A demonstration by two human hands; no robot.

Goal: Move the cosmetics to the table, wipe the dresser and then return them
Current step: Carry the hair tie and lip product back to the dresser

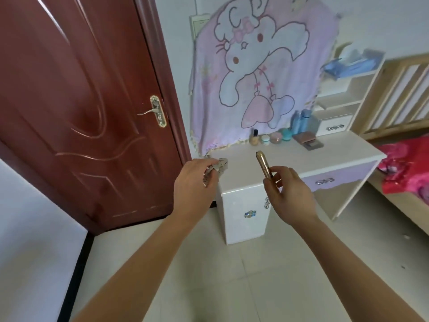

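pinching gold tube (264, 167) low in right hand (287, 194), cloth (214, 170) in left hand (195, 180).

Right hand (286, 191) holds gold tube (264, 167); left hand (193, 180) clutches cloth (216, 169).

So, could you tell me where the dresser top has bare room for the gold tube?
The dresser top is bare across its front and middle, between the cloth and the palette. The back edge is crowded with jars and bottles.

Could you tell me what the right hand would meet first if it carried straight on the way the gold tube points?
Probably the row of small jars at the back of the dresser top. The right hand aims the gold tube up and away over bare white surface, though depth is uncertain.
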